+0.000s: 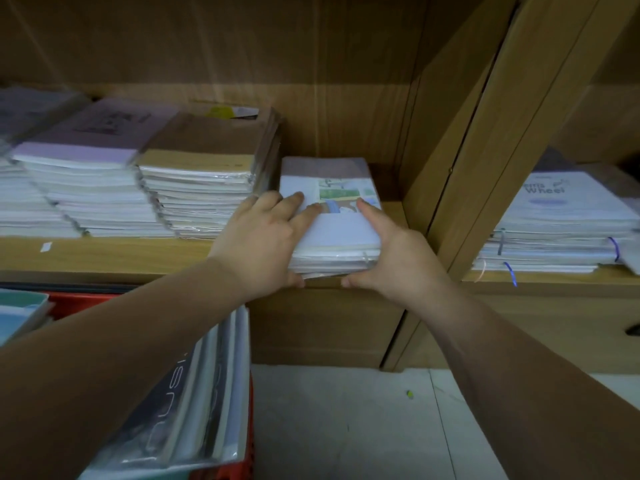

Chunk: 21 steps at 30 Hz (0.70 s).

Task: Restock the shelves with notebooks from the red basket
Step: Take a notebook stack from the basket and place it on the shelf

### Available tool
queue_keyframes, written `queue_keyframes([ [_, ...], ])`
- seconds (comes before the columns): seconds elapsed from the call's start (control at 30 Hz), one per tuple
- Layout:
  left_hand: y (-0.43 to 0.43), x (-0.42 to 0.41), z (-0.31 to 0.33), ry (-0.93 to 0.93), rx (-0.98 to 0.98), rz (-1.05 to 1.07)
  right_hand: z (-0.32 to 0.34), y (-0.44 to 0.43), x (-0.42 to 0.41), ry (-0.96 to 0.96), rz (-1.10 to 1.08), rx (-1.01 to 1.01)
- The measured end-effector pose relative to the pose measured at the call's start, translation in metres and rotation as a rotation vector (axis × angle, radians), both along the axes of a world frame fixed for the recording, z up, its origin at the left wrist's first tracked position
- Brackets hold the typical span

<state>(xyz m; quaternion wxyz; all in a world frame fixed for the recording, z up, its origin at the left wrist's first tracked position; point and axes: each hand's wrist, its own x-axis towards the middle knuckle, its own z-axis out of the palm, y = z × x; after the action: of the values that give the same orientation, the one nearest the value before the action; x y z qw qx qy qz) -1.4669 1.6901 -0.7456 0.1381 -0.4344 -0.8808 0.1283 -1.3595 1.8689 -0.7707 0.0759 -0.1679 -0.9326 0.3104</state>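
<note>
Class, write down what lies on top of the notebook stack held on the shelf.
On the notebook stack, fingers of the left hand and a fingertip of the right hand rest on the pictured cover. The cover beneath them is hidden.

1. On the wooden shelf (104, 252), left of the upright divider (485, 150): a blurred grey stack (27, 109) at far left, then a lilac-cover stack (79, 157), then a brown-cover stack (204, 147), all tall and packed side by side
2. Just right of those, near the divider: a lower picture-cover stack (332, 233), at the shelf's front edge
3. On the right shelf (554, 277), past the divider: a "Wheel" stack (561, 209), with banded bundles beneath its top cover
4. On the pale tiled floor (346, 427) below: one small green speck (410, 394)
</note>
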Motion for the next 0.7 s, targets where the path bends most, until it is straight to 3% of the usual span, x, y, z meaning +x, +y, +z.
queue_keyframes([
  [0.1,0.004,-0.008,0.001,0.110,-0.041,0.008,0.000,0.006,-0.015,0.001,-0.028,0.037],
  [0.33,-0.002,-0.018,0.002,0.153,-0.062,-0.006,-0.009,0.015,-0.025,0.074,-0.043,0.014],
  [0.47,-0.004,-0.016,0.002,0.240,-0.052,0.100,-0.019,0.011,-0.019,0.179,-0.044,0.008],
  [0.7,-0.001,-0.035,0.000,0.216,-0.014,0.229,-0.030,0.005,-0.022,0.250,-0.031,-0.065],
])
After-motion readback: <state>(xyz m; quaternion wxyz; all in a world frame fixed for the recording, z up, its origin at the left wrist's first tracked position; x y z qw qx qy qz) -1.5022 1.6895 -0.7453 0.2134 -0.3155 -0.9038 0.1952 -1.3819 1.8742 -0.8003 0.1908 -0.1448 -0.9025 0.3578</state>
